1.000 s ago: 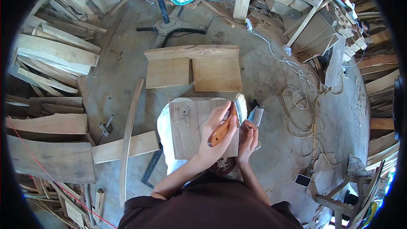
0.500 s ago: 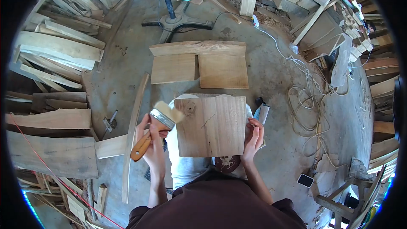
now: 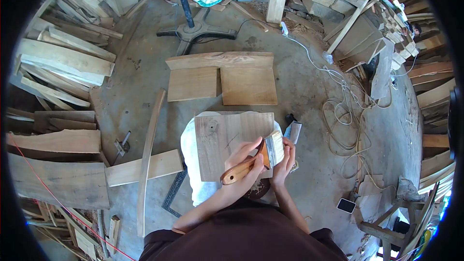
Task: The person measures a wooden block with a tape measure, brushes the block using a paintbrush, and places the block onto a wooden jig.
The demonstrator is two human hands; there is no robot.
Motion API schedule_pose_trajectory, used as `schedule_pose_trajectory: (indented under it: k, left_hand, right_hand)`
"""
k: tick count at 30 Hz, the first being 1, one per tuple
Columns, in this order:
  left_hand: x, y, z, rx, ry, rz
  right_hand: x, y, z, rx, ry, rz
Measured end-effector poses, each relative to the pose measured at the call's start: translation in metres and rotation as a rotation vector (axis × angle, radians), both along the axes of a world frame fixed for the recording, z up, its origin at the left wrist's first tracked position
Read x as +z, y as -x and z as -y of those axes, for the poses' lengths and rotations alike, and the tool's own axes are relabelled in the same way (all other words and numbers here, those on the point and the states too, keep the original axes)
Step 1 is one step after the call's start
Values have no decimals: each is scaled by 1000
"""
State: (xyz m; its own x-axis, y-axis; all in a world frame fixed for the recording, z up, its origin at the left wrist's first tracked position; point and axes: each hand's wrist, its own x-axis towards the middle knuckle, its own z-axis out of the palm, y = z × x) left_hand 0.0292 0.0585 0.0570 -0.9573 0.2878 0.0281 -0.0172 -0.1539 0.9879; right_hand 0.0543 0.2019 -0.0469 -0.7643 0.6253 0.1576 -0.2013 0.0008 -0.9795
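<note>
My left hand [image 3: 247, 158] grips a wide paintbrush [image 3: 238, 171] with an orange wooden handle, a metal ferrule and pale bristles. The bristles lie over the right edge of a squarish wooden board [image 3: 212, 147], which rests on my lap. At that edge my right hand [image 3: 283, 162] is curled round the board, its fingers close beside the bristles. Part of the board is hidden under my left hand and the brush; whether the bristles touch it, I cannot tell. Just beyond my right hand, a blue and white object [image 3: 293, 129] with a black end lies on the floor.
Two flat boards [image 3: 249, 87] and a long plank [image 3: 220, 60] lie ahead on the floor. A metal square [image 3: 175, 193] and a long wooden strip [image 3: 151, 164] are at left. Coiled cable [image 3: 345, 135], a phone [image 3: 346, 205] and a wooden stool [image 3: 386, 227] lie right. Timber stacks line both sides.
My left hand has carried the paintbrush from the board's left side across to its right edge. My right hand stays at that edge. The view has shifted slightly.
</note>
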Motion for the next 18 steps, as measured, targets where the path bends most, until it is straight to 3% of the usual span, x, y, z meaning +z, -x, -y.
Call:
schedule_pose_trajectory:
  k: [3,9,15,18]
  left_hand:
    - [-11,4,2,18,20,-6]
    - [-9,10,64,273,37,55]
    - [-6,6,127,637,337,-46]
    - [-28,11,152,721,582,-264]
  right_hand:
    - [-5,2,1,-13,89,-69]
    - [-4,5,0,-31,-38,-21]
    - [0,4,0,-31,-32,4]
    - [2,4,-2,-27,-77,-7]
